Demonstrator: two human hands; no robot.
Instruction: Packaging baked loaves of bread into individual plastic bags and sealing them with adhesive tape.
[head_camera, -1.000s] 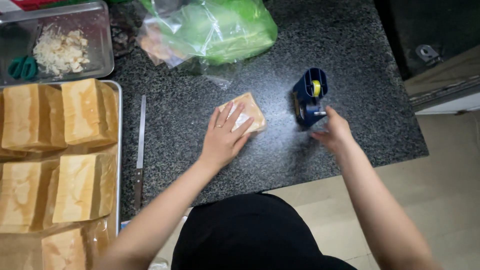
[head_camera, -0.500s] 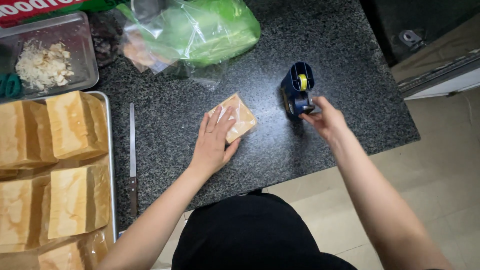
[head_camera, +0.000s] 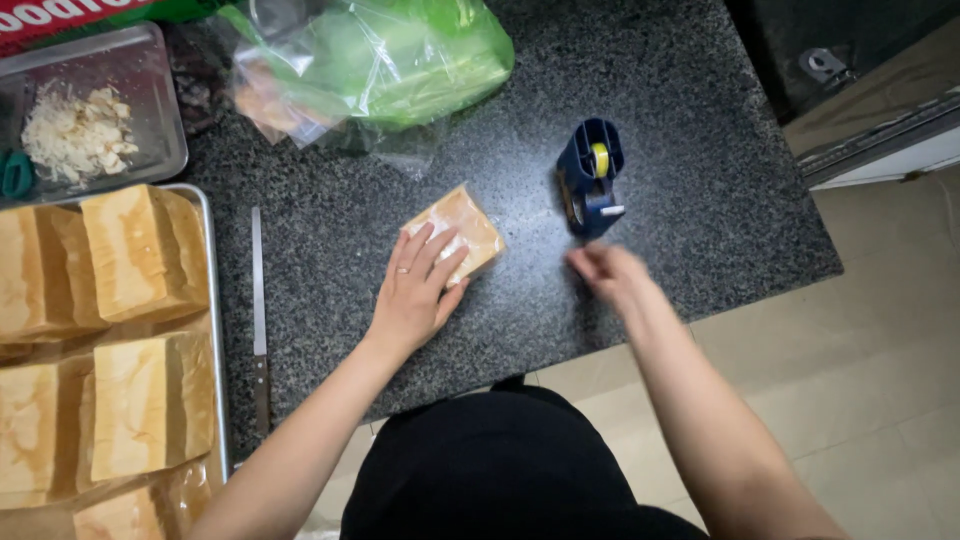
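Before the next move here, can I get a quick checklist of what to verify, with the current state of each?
1. Left hand flat on the wrapped bread slice, pinning it to the counter: ok.
2. Right hand off the blue tape dispenser: ok, just below it.
3. Tape piece in the right hand: cannot tell, hand is blurred.
4. Dispenser upright, roll in place: ok.
5. Knife away from both hands, beside the loaf tray: ok.
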